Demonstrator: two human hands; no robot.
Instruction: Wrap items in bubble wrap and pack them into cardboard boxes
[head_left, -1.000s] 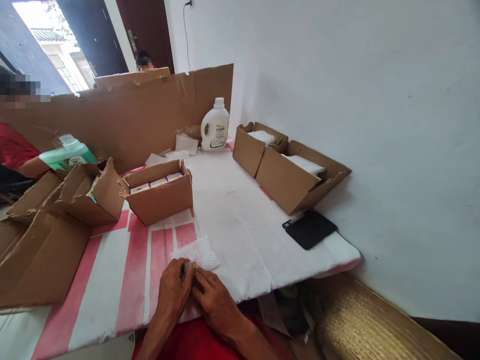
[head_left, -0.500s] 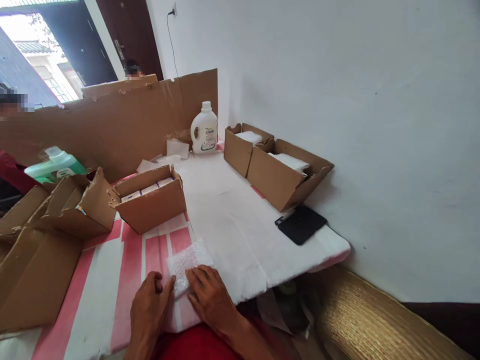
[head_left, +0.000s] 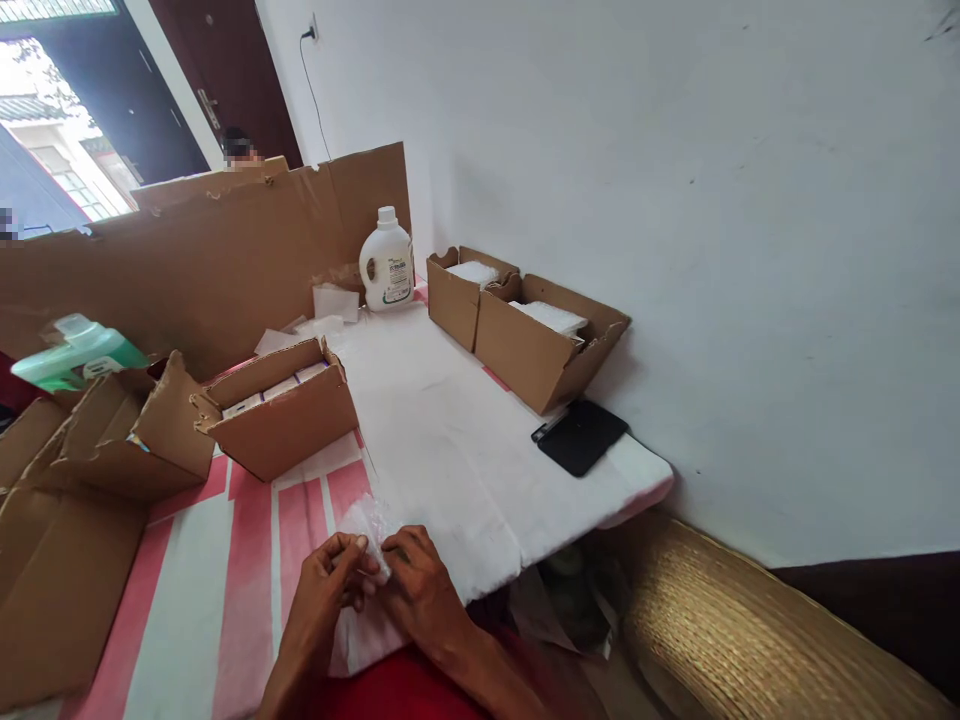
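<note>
— What is nearest?
— The left hand (head_left: 326,580) pinches the bubble wrap (head_left: 365,513), near the front edge of the tabletop (head_left: 442,460). The right hand (head_left: 426,587) is bent against its other side; whether it grips, I cannot tell.
— What could go wrong?
— I think the wrap could slip or crease, if one hand pulls unevenly.
— And any writing?
— Farther back, the white bottle (head_left: 388,258) has a label (head_left: 398,272), but its print is too small for me.
</note>
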